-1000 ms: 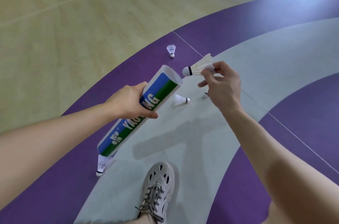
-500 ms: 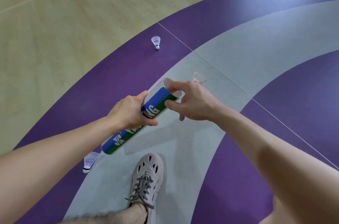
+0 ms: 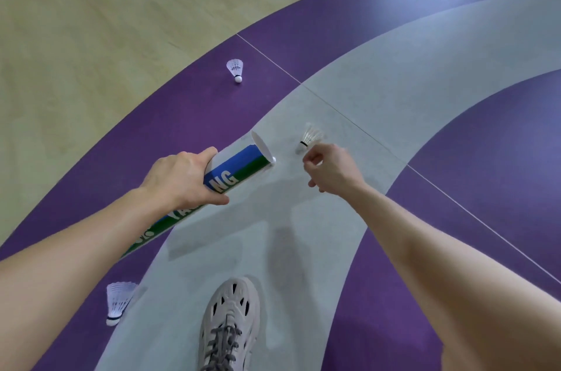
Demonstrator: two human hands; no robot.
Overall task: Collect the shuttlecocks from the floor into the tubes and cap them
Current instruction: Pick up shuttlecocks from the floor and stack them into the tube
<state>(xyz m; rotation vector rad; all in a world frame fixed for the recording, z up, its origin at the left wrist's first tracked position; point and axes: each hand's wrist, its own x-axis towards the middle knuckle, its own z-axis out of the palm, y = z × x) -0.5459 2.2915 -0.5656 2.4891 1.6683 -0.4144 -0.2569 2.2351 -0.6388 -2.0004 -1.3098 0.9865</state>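
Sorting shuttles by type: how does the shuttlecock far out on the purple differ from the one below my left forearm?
The far shuttlecock has a plain white cork; the near shuttlecock has a black band at its cork. The far one lies inside the purple band, the near one beside the grey band. Both are white, corks toward the camera.

Both bare arms reach forward; the left hand (image 3: 182, 179) grips the tube (image 3: 243, 168), the right hand (image 3: 329, 171) has blurred, curled fingers

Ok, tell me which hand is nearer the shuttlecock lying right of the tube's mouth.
Right. The right hand sits just below the shuttlecock, fingertips close to its cork; the left hand is farther left, gripping the tube.
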